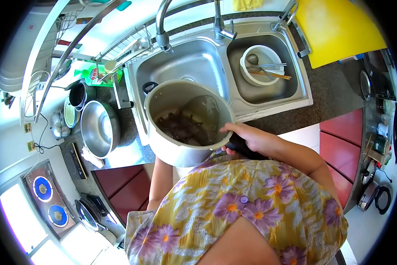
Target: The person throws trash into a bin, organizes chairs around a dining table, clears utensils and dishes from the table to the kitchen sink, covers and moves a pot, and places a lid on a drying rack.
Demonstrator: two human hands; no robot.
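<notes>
A large pale metal pot [169,152], with a long black handle [242,148] and a small black grip on its far side, is held tilted before my body at the sink's front edge. My right hand [248,136] is closed around the long handle close to the pot's wall, thumb on top near the rim. Inside the pot lies a dark brown residue [185,128], with some murky liquid. My left forearm rises behind the pot's near side; the left hand itself is hidden by the pot, so its fingers do not show.
A double steel sink [180,57] with a faucet [163,37] lies ahead. Its right basin holds a white bowl [245,73] with chopsticks and utensils. Left are a steel basin [100,128], smaller pots and a dish rack [43,66]. A yellow board [340,31] stands at right.
</notes>
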